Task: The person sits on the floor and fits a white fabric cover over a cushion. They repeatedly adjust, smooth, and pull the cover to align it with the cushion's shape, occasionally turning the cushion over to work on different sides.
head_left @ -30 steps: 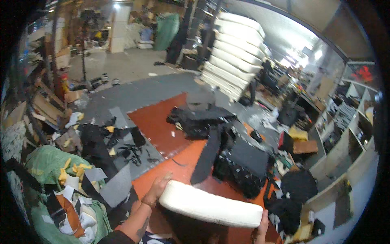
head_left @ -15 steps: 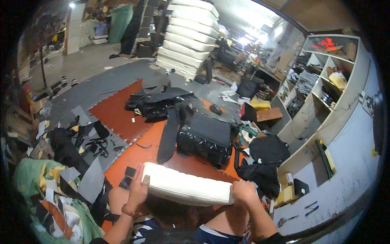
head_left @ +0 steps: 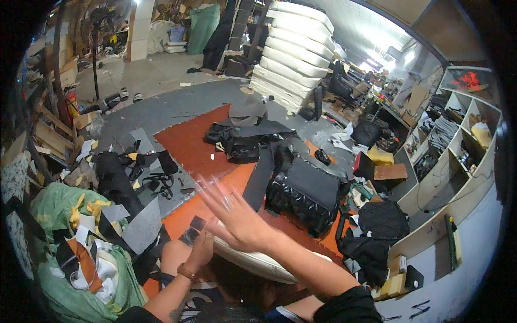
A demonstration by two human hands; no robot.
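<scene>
A long white padded cushion (head_left: 257, 264) lies across my lap, partly hidden under my right forearm. My left hand (head_left: 200, 251) is closed at the cushion's left end, with the thumb up. My right hand (head_left: 241, 223) is stretched out above that same end, palm down, fingers spread and smeared by motion. Nothing shows in the right hand. A small dark square piece (head_left: 197, 224) shows just beyond my left fingers.
A black padded block (head_left: 304, 185) and folded black material (head_left: 245, 140) lie ahead on orange and brown sheets (head_left: 186, 134). A green sack of scraps (head_left: 59, 215) stands at left. White cushions (head_left: 293, 51) are stacked at the back, shelving (head_left: 447, 156) at right.
My right hand has let go of the cushion's right end and swung left across it, fingers spreading. My left hand stays at the left end. The view has shifted left.
</scene>
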